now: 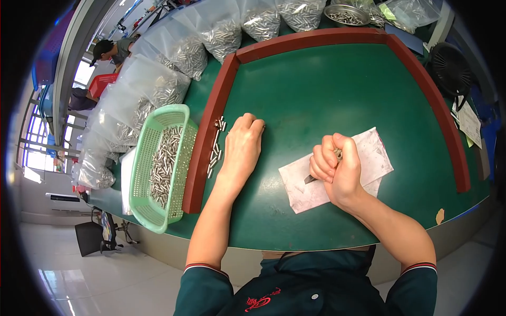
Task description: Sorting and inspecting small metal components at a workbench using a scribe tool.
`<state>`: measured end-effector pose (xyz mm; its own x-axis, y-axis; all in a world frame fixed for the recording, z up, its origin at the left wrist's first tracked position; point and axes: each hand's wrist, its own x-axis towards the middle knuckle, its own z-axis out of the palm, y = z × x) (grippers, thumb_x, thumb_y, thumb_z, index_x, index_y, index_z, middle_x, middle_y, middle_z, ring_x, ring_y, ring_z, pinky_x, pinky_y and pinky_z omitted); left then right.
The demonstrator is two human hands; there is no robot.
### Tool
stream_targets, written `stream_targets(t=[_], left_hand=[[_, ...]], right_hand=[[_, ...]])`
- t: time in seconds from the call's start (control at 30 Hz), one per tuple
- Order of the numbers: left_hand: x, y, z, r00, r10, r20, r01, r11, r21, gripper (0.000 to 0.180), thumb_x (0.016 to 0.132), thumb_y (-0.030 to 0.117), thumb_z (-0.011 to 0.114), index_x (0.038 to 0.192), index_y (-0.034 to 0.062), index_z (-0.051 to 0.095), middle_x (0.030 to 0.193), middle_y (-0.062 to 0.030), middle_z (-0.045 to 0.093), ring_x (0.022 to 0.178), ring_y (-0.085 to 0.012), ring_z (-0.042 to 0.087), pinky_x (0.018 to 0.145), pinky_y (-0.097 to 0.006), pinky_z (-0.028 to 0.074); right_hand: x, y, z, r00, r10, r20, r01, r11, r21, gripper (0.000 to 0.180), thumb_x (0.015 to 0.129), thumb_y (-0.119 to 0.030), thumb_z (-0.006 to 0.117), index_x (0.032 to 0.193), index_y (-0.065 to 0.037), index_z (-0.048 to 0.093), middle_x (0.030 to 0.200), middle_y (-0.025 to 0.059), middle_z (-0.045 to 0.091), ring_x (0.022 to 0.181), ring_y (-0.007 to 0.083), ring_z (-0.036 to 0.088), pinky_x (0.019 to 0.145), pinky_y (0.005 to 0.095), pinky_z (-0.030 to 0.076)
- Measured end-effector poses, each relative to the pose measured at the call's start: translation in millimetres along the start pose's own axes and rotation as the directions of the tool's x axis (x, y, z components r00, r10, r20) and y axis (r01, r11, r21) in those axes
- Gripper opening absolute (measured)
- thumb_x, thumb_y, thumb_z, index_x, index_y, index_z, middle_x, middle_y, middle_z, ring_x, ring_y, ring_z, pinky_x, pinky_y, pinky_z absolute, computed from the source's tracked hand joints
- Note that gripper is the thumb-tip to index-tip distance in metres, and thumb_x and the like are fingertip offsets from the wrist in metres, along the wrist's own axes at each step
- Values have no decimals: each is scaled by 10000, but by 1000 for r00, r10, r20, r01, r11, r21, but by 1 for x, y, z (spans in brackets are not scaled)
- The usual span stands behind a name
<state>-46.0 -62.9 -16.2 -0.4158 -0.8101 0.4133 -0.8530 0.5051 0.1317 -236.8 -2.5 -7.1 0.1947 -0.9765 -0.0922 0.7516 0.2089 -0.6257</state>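
Observation:
My left hand (pixel 243 141) rests on the green tabletop beside a short row of small metal pins (pixel 215 153). Its fingers are curled together, and what they hold, if anything, is hidden from above. Over a folded, stained whitish cloth (pixel 378 152), my right hand (pixel 337 167) is closed in a fist around a small tool. A dark, flat tip of the tool (pixel 310 179) sticks out on the fist's left side, and a tan bit shows between the fingers. The rest of the tool is covered.
A dark red raised rail (pixel 311 38) frames the work area on three sides. Left of it stands a light green perforated basket (pixel 138 181) holding many metal pins. Several clear bags of metal parts (pixel 224 37) line the back and left. A black fan (pixel 449 68) stands at right.

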Motion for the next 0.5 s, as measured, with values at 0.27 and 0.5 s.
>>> stream_targets(t=[0.27,0.5], left_hand=[[-14,24,-14,878,-316,359,462,365,-809,98,839,56,547,903,-17,540,816,-45,594,707,-88,553,642,-227,461],[-15,24,-17,855,-265,447,503,207,-839,111,860,77,520,915,-16,545,805,-71,590,692,-109,552,646,-228,458]], right_hand=[[1,-2,-1,1000,16,-14,-15,999,30,337,839,-169,285,510,-94,271,405,4,258,346,75,181,348,230,167],[0,-1,0,999,27,-24,-26,999,33,330,831,-165,286,509,-96,268,404,6,258,345,76,180,346,227,165]])
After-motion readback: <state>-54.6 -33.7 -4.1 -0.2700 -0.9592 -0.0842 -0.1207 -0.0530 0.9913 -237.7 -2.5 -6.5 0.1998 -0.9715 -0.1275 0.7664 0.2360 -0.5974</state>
